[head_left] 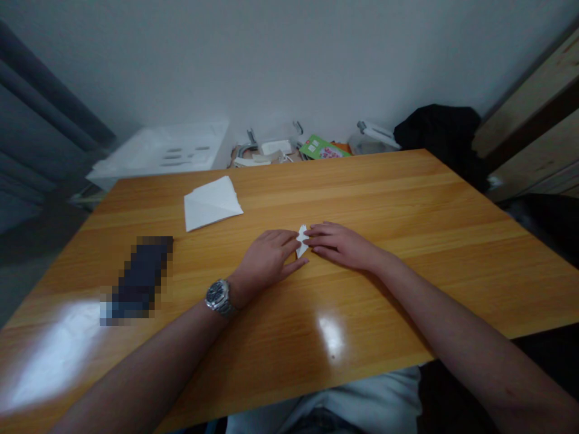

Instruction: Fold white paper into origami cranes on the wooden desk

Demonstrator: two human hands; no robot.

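Observation:
A small folded piece of white paper (302,241) lies on the wooden table between my two hands. My left hand (266,259) comes at it from the left, palm down. Its fingers are stretched out with the tips on the paper's left edge, and the thumb reaches below the paper's lower point. From the other side, my right hand (339,244) lays its spread fingertips on the paper's right edge. Neither hand is closed around it. The fingertips cover parts of both edges. A metal wristwatch (218,296) is on my left wrist.
White paper sheets (212,204) lie at the table's back left. A dark pixelated object (142,277) is on the left. Beyond the table (362,187) stand a white plastic tray (181,147), a green booklet (321,147) and assorted items. Black fabric (438,129) is at the back right.

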